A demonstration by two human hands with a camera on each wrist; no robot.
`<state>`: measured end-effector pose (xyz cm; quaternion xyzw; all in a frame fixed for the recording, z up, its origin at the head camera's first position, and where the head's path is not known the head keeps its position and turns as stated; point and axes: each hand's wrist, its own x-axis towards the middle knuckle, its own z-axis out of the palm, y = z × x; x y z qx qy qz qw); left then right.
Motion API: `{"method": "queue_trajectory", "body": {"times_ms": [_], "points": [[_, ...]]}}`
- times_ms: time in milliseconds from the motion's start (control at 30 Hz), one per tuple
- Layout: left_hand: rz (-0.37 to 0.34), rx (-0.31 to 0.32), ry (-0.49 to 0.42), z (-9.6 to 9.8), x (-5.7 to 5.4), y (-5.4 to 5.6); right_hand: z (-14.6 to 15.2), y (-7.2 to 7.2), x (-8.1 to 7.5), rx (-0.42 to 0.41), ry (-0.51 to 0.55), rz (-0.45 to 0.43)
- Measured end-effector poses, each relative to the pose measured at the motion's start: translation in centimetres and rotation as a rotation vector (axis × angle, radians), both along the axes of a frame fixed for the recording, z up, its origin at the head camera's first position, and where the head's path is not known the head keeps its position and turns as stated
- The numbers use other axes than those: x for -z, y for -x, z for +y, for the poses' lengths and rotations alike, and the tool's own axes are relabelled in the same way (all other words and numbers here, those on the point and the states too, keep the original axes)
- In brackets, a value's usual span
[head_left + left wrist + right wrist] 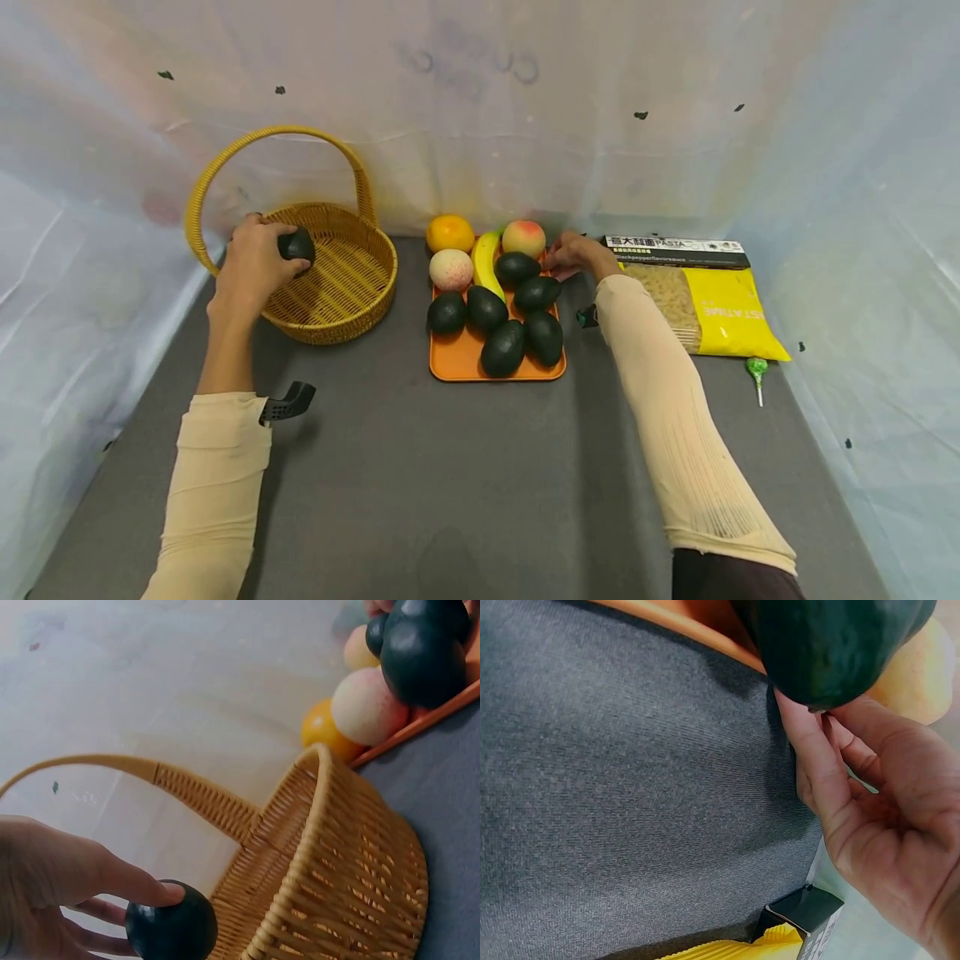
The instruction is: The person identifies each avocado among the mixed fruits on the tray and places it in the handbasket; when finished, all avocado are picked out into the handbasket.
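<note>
Left grip (pixel 253 257) pinches an avocado (pixel 298 245) at the basket's (pixel 333 332) mouth; right grip (pixel 575 253), hold unclear, perhaps steadies the tray (pixel 459 360).

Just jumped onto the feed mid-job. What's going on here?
A person is handling fruit bare-handed. The left grip holds a dark green, rounded avocado at the opening of a round, tan woven basket with a hoop handle; it has not been let go. The right grip is at the right edge of a rectangular orange tray; whether it pinches anything is hidden. Six more dark green avocados and a curved yellow banana lie on the tray.
</note>
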<state>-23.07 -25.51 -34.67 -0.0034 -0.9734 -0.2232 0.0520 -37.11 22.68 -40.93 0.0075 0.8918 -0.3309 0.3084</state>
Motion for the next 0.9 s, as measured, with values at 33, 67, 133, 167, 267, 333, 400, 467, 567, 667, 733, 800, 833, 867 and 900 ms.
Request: {"method": "queue_trajectory", "body": {"times_ms": [33, 67, 133, 167, 267, 333, 400, 467, 567, 667, 733, 800, 833, 867, 900], "points": [[0.001, -0.006, -0.001, -0.2, 0.1, 0.2, 0.0, 0.1, 0.0, 0.005, 0.0, 0.0], [-0.001, -0.013, -0.001, -0.3, 0.1, 0.4, 0.1, 0.1, -0.1, 0.007, 0.001, -0.003], [-0.01, -0.029, 0.008, -0.6, 0.4, 0.6, 0.1, 0.2, -0.1, 0.009, 0.007, -0.008], [-0.013, -0.035, 0.01, -0.7, 0.5, 0.7, 0.1, 0.2, -0.1, 0.008, 0.007, -0.008], [-0.03, -0.058, 0.016, -0.8, 1.1, 1.1, 0.2, 0.2, -0.1, 0.006, 0.014, -0.004], [-0.035, -0.082, 0.013, -0.7, 1.6, 1.4, 0.4, 0.2, 0.0, 0.0, 0.017, -0.002], [-0.039, -0.115, 0.013, -0.8, 1.9, 1.6, 0.4, 0.2, 0.0, -0.014, 0.022, 0.002], [-0.031, -0.139, 0.023, -0.7, 2.2, 2.0, 0.3, -0.2, -0.5, -0.017, 0.026, -0.003], [-0.027, -0.142, 0.076, -1.0, 2.6, 2.5, -0.2, -0.7, -1.5, -0.024, 0.026, -0.027], [-0.04, -0.116, 0.139, -1.3, 3.0, 3.0, -0.4, -0.9, -1.7, -0.016, 0.022, -0.048], [-0.061, -0.099, 0.167, -1.5, 3.3, 3.2, -0.1, -0.4, -0.9, -0.009, 0.02, -0.043], [-0.086, -0.09, 0.181, -1.8, 3.5, 3.5, 0.2, -0.1, -0.3, 0.002, 0.028, -0.029], [-0.099, -0.088, 0.187, -1.9, 3.7, 3.5, 0.3, -0.1, -0.1, 0.007, 0.032, -0.022], [-0.11, -0.085, 0.193, -2.0, 3.8, 3.6, 0.4, 0.0, 0.1, 0.012, 0.036, -0.016], [-0.118, -0.082, 0.195, -2.0, 3.9, 3.7, 0.6, 0.0, 0.2, 0.014, 0.036, -0.01]]}}
